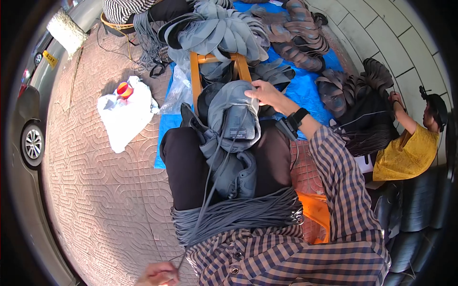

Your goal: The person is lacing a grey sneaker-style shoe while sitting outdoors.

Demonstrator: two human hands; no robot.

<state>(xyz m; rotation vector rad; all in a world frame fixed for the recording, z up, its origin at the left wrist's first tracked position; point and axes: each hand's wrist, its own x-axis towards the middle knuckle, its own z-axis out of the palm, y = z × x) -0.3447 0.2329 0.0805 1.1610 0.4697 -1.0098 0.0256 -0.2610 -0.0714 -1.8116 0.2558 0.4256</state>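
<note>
Left hand (157, 275) pulls cord (210, 171) beside open paving (95, 190).

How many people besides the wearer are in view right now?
2: a person in a yellow top at the right edge, and a person in a striped top at the top left, mostly cut off.

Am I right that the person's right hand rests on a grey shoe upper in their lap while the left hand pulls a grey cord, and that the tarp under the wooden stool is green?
Not quite: the tarp under the wooden stool is blue, as the head view shows. The rest holds: the right hand rests on the grey shoe upper and the left hand pulls the grey cord.
</note>
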